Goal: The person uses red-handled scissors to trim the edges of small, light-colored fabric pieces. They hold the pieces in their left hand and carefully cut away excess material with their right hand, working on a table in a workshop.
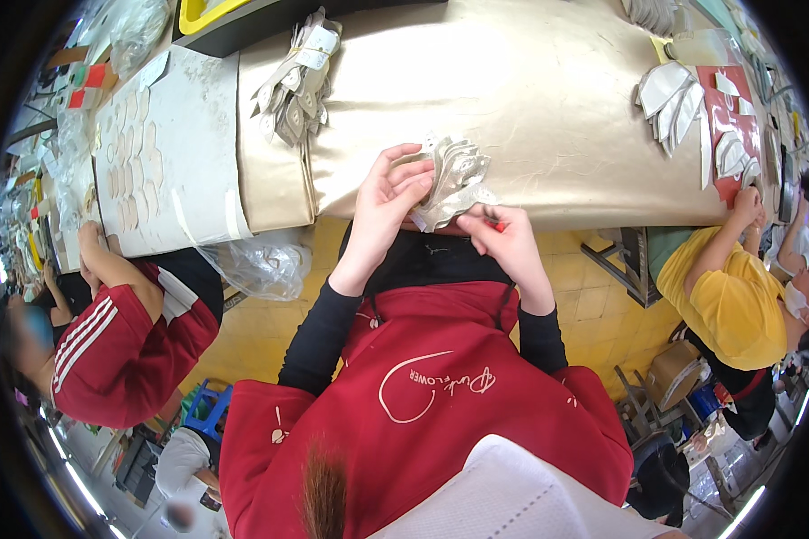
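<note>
"How are the arms placed?"
"Both reach forward from the body, dark-sleeved, wrists bare, angled toward each other."
"And the left hand (391, 190)?"
"Raised a little farther out, fingers curved and partly spread, thumb below the forefinger. How firmly it closes is unclear."
"The right hand (502, 235)?"
"Nearer the body, back of the hand upward, fingers curled in, thumb and forefinger drawn close together."
</note>
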